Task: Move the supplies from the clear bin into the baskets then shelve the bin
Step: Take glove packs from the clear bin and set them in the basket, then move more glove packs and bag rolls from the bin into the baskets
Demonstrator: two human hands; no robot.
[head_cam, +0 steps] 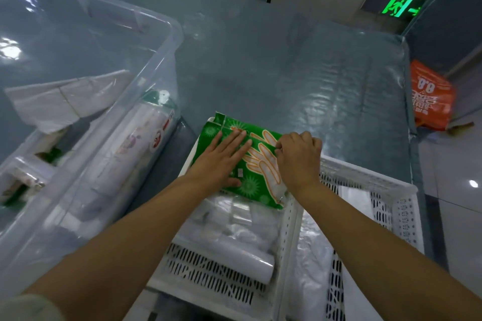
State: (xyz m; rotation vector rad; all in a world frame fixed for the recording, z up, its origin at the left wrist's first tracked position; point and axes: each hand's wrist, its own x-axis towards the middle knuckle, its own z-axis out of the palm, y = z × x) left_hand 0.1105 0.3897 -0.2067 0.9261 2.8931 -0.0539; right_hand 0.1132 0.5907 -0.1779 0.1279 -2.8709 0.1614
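I see an orange bag (431,96) on the floor and a green exit sign (399,6) beyond the plastic-covered table (300,73).

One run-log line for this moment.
step: packing basket | left hand: flat on green glove pack | right hand: pinching pack edge | pack: in white basket | clear bin: supplies remain

The clear bin (78,101) runs off the left edge; its contents blur behind the wall.
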